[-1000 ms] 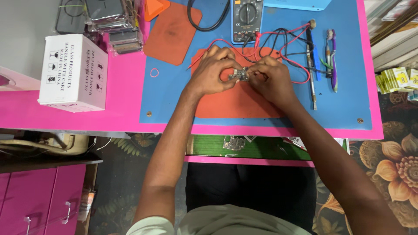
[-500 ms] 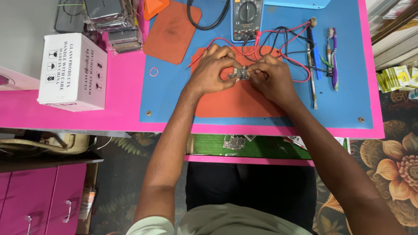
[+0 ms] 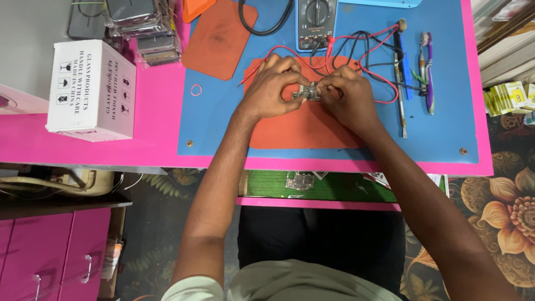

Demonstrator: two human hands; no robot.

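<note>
My left hand and my right hand meet over an orange mat on the blue work surface. Between their fingertips they pinch a small circuit board, each hand gripping one end. The board is mostly hidden by my fingers. Red and black probe leads loop just behind my hands and run to a multimeter at the back.
A white cardboard box stands on the pink table at the left. A second orange mat lies behind. Tweezers, a toothbrush and a thin tool lie to the right. A green shelf with small parts sits below the table edge.
</note>
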